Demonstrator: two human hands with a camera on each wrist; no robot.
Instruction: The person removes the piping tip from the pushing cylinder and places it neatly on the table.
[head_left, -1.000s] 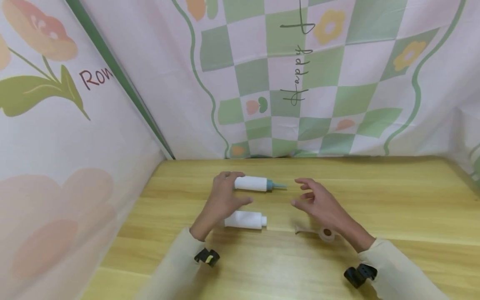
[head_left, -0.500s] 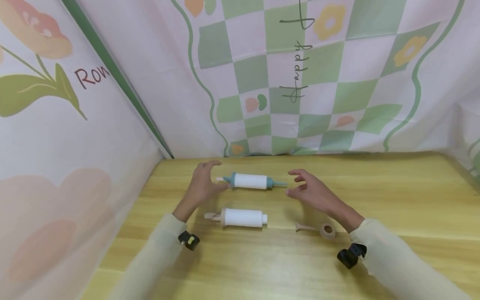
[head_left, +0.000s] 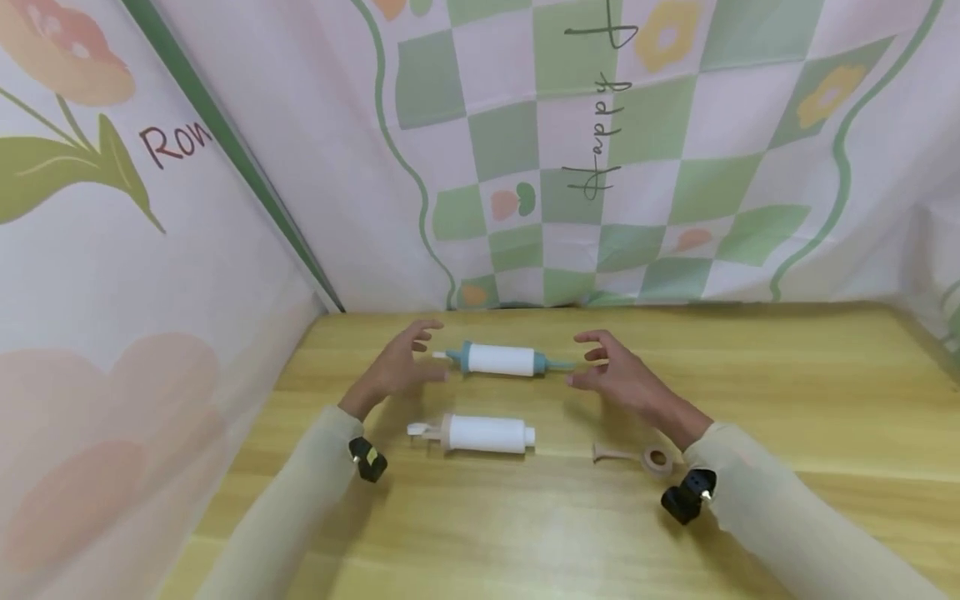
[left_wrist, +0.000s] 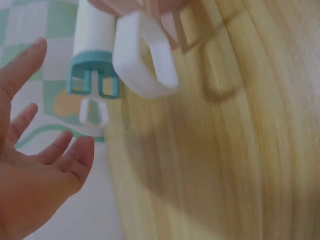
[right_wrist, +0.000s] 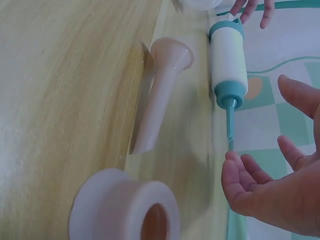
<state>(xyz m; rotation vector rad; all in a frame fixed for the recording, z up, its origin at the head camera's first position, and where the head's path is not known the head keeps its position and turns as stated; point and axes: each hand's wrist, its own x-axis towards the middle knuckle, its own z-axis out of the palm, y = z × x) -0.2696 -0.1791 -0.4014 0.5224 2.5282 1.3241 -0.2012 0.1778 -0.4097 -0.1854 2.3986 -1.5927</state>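
Note:
A white-barrelled syringe with teal ends point(head_left: 501, 360) lies crosswise near the table's back, its thin teal nozzle point(right_wrist: 230, 120) pointing right. My left hand point(head_left: 393, 367) hovers by its handle end, fingers spread and thumb apart. By the nozzle tip is my right hand point(head_left: 622, 379), fingers loosely bent, holding nothing. Closer to me lies a second white syringe with a beige collar point(head_left: 486, 434), its front end bare. The left wrist view shows its white looped handle point(left_wrist: 130, 55). To its right rest a beige flared nozzle tube point(right_wrist: 159, 102) and a beige ring cap point(right_wrist: 100, 210).
The wooden table point(head_left: 525, 533) ends at a hanging cloth with a green check pattern point(head_left: 502, 150). Another printed cloth point(head_left: 150, 275) borders the left side. Each wrist carries a small black camera, such as the left one point(head_left: 367, 460).
My left hand has let go of the teal syringe's barrel and drawn back left, uncovering both handle ends. My right hand has shifted slightly left, near the nozzle tip. The syringes stay in place.

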